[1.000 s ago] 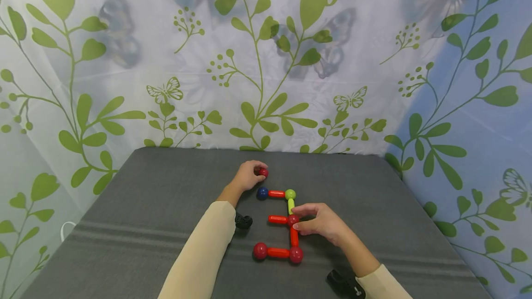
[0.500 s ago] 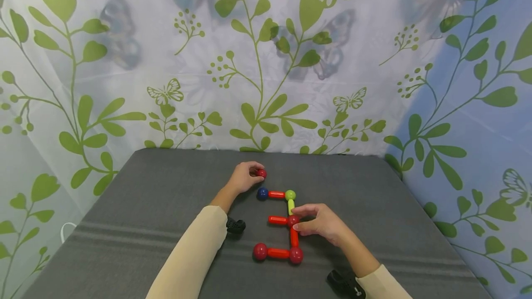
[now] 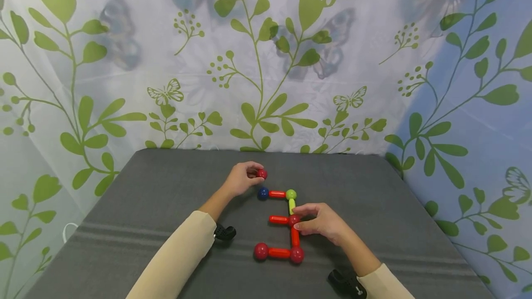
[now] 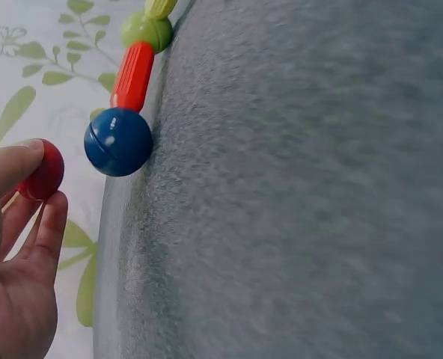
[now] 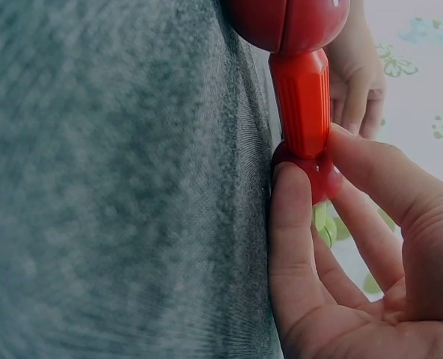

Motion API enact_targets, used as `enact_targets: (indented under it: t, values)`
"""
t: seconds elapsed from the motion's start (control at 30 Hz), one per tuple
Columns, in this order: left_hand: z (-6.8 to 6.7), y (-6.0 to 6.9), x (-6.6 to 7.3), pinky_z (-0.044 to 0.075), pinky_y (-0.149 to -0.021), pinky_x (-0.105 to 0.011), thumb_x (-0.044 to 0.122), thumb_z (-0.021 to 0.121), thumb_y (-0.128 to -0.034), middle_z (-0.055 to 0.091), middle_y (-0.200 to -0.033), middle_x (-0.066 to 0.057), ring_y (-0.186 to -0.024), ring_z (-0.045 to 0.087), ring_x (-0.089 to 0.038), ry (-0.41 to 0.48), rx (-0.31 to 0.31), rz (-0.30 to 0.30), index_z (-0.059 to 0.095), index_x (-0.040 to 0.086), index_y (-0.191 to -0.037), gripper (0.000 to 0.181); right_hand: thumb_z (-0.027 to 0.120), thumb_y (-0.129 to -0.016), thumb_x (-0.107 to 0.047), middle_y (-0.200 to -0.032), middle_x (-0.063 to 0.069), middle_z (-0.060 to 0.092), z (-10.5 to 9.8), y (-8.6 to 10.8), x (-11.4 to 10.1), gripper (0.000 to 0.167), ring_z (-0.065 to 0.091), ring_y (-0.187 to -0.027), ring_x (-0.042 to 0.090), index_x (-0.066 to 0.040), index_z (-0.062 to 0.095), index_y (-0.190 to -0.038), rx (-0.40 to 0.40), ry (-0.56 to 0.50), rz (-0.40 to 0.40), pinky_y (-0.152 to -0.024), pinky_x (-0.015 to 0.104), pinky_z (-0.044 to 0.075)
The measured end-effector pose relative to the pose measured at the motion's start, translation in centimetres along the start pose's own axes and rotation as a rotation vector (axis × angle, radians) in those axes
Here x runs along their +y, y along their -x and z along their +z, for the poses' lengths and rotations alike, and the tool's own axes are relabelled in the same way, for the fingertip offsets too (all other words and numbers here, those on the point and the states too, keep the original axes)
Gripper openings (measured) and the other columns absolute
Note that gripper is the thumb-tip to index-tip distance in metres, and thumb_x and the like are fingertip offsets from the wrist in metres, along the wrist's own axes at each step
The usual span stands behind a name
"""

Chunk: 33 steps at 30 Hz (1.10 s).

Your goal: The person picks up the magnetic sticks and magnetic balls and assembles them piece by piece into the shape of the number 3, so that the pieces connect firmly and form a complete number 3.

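Note:
My left hand point(image 3: 242, 179) pinches a loose red ball point(image 3: 262, 174) between thumb and fingertips, just behind the blue ball point(image 3: 263, 193). On the table lies a chain of toy balls and rods. A red rod point(image 3: 277, 194) joins the blue ball to a green ball point(image 3: 291, 194), and a yellow-green rod point(image 3: 292, 206) runs from there to the middle red ball point(image 3: 294, 220). My right hand point(image 3: 322, 223) grips that middle ball with thumb and fingers. From it one red rod point(image 3: 278, 219) points left with a bare end; another reaches the front right red ball point(image 3: 297, 255).
A red rod point(image 3: 279, 253) links the front right ball to the front left red ball point(image 3: 261, 251). Grey cloth covers the table point(image 3: 166, 183). Behind it hangs a leaf-patterned curtain point(image 3: 191, 82). Black wrist straps point(image 3: 225, 232) sit at both wrists.
My left forearm and elbow have swung left, while that hand keeps the loose red ball in nearly the same spot. My right hand and the chain stay as they were.

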<state>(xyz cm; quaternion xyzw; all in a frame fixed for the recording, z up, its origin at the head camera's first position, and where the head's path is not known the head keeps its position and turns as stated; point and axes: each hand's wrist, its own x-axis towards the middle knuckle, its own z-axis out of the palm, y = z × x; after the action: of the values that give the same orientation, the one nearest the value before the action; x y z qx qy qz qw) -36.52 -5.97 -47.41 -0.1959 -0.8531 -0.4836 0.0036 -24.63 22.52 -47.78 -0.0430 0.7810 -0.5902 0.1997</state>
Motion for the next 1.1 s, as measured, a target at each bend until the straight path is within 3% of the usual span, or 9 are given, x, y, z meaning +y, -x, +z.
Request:
enact_targets:
  t: [0.67, 1.1]
  values:
    - [-0.3, 4.4, 0.4, 0.059, -0.087, -0.032, 0.013, 0.082, -0.0879, 0.074, -0.108, -0.004, -0.094, 0.069, -0.014, 0.038, -0.112, 0.072, 0.072, 0.010, -0.119, 0.033, 0.085, -0.082, -0.007, -0.119, 0.016, 0.067, -0.1, 0.0, 0.2, 0.049, 0.072, -0.094, 0.019, 0.002, 0.068, -0.128, -0.018, -0.007, -0.013, -0.082, 0.038, 0.062]
    - [0.4, 6.5, 0.9, 0.059, -0.083, -0.027, 0.009, 0.082, -0.0868, 0.073, -0.106, -0.005, -0.093, 0.069, -0.014, 0.097, -0.200, 0.024, 0.072, 0.009, -0.114, 0.029, 0.085, -0.082, -0.007, -0.120, 0.015, 0.068, -0.1, 0.0, 0.0, 0.049, 0.072, -0.094, 0.019, 0.001, 0.069, -0.127, -0.010, 0.006, -0.003, -0.082, 0.038, 0.062]
